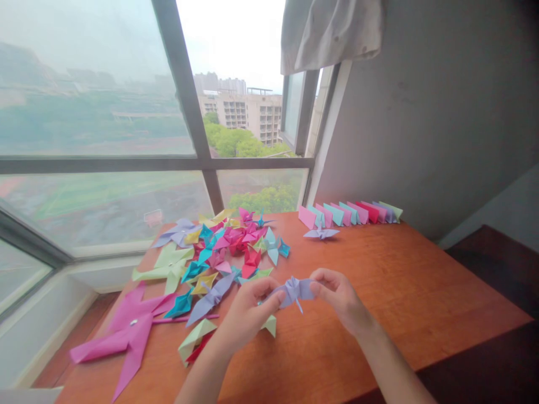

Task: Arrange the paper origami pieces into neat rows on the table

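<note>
1. Pinching one wing of the lavender paper crane [292, 292] between thumb and fingers of the left hand [248, 314], and gripping the opposite wing likewise with the right hand [341, 297]; holding it stretched between both, above the worktop [400, 292].
2. Lying to the left of the left wrist, on the worktop: a folded pale green piece [194, 336] beside a red piece [200, 347]. Showing partly from beneath the left hand: a green paper tip [270, 325].
3. Spread farther left of the left hand: a large magenta pinwheel [141, 320], with a stick [185, 319] running toward that hand.
4. Scattered left of and beyond the left hand: a heap of folded paper birds [236, 235] in teal, red, pink, yellow, green and lavender, with a pale green pinwheel [170, 262] and a lavender pinwheel [181, 233] at its left side.
5. Set apart beyond the right hand: a second lavender crane [321, 233], just in front of a row of folded papers [349, 214] in pink, light blue, red, lavender and pale green, near the far edge.
6. Rising past both hands: a window frame [202, 163], with a hanging cloth [332, 33] at upper right and, outside, green trees [236, 140] below pale buildings [265, 118].
</note>
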`<state>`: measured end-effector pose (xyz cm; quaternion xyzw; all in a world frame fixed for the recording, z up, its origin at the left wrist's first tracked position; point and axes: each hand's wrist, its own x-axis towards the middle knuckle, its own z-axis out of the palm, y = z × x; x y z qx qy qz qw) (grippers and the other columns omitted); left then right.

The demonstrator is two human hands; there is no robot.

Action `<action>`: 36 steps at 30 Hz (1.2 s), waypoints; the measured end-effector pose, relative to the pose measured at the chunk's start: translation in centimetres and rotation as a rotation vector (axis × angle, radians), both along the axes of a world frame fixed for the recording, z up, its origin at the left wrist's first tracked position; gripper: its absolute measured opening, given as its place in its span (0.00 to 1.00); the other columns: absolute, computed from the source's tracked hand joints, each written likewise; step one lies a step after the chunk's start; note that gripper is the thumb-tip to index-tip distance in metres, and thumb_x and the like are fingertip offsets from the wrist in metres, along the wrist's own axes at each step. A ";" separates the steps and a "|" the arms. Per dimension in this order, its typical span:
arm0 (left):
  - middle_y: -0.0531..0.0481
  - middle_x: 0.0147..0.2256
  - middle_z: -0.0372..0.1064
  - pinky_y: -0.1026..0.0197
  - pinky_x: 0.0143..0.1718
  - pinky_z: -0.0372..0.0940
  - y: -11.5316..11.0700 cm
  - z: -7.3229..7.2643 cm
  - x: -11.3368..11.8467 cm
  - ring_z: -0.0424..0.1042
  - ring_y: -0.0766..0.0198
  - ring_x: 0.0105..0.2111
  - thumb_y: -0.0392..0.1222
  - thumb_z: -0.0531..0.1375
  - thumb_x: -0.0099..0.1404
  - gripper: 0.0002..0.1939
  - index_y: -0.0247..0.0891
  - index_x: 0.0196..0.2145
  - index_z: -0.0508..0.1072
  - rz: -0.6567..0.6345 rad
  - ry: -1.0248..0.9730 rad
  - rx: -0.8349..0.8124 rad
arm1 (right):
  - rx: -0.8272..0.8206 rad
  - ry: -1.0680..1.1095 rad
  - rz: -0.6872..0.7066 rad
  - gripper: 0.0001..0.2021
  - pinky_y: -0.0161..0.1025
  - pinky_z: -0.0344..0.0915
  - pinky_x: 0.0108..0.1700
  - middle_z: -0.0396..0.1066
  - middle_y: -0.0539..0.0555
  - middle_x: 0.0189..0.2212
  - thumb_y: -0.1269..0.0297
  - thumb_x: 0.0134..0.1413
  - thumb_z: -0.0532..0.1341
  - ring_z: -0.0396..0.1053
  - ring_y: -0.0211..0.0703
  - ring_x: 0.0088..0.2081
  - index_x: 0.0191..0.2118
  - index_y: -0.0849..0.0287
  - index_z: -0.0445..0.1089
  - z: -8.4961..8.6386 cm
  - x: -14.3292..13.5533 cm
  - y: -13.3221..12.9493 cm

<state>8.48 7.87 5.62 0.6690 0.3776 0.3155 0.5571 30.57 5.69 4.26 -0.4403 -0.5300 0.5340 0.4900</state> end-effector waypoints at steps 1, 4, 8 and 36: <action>0.49 0.29 0.69 0.64 0.33 0.60 0.0 0.0 0.0 0.68 0.64 0.31 0.50 0.57 0.68 0.15 0.33 0.33 0.73 -0.004 -0.010 -0.013 | -0.002 0.003 -0.004 0.15 0.33 0.59 0.35 0.66 0.48 0.25 0.53 0.55 0.65 0.62 0.36 0.30 0.29 0.60 0.69 0.0 0.0 0.1; 0.50 0.28 0.68 0.65 0.32 0.60 0.1 0.2 -0.1 0.67 0.65 0.29 0.51 0.58 0.67 0.16 0.33 0.31 0.72 0.003 -0.046 -0.036 | 0.006 -0.023 -0.032 0.16 0.33 0.59 0.34 0.65 0.47 0.23 0.52 0.56 0.63 0.62 0.35 0.29 0.27 0.60 0.68 -0.3 0.2 0.5; 0.52 0.26 0.66 0.67 0.29 0.58 0.4 0.1 -0.2 0.64 0.67 0.28 0.50 0.59 0.66 0.16 0.34 0.30 0.72 0.087 -0.073 -0.013 | 0.063 -0.164 -0.184 0.16 0.33 0.60 0.34 0.65 0.48 0.24 0.53 0.59 0.61 0.63 0.36 0.29 0.28 0.59 0.67 -1.2 1.0 1.1; 0.49 0.27 0.72 0.66 0.29 0.60 -0.4 0.1 1.0 0.68 0.64 0.27 0.48 0.54 0.69 0.17 0.36 0.28 0.74 0.099 0.108 0.160 | -0.044 -1.357 -0.776 0.11 0.35 0.48 0.28 0.74 0.54 0.28 0.58 0.58 0.56 0.66 0.41 0.28 0.33 0.57 0.73 -4.5 14.8 8.5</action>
